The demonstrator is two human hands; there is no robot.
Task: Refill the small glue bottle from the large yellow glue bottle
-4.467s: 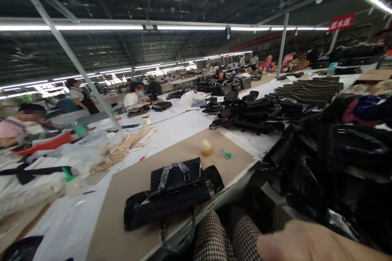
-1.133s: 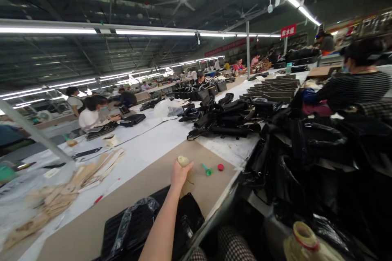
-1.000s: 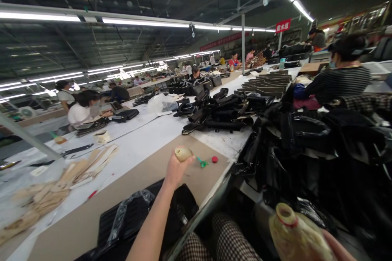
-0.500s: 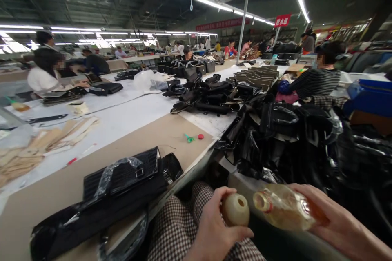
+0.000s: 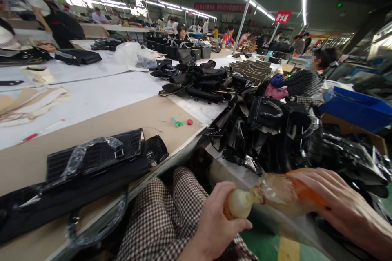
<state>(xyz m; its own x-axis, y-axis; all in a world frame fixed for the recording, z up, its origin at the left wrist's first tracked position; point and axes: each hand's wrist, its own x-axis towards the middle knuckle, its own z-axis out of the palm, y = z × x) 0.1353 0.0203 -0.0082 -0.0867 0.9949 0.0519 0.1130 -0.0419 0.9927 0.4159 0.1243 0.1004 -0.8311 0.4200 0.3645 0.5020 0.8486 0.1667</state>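
Observation:
My left hand is wrapped round a small pale, translucent squeeze bottle with amber liquid low in it. My right hand grips a larger clear plastic bottle lying almost level, with orange-amber liquid toward its base. The neck of the large bottle meets the mouth of the small one above my checked trousers. To the left, a black crocodile-pattern handbag with plastic-wrapped handles lies on the brown sheet at the table edge.
Black bags are heaped on the right. A green tool and a red cap lie on the brown sheet. A blue bin stands near a seated co-worker. More bag parts cover the table ahead.
The two bottles have come together; before, their mouths were apart. The large bottle's liquid has spread along it toward the neck. My view has turned slightly to the right and downward.

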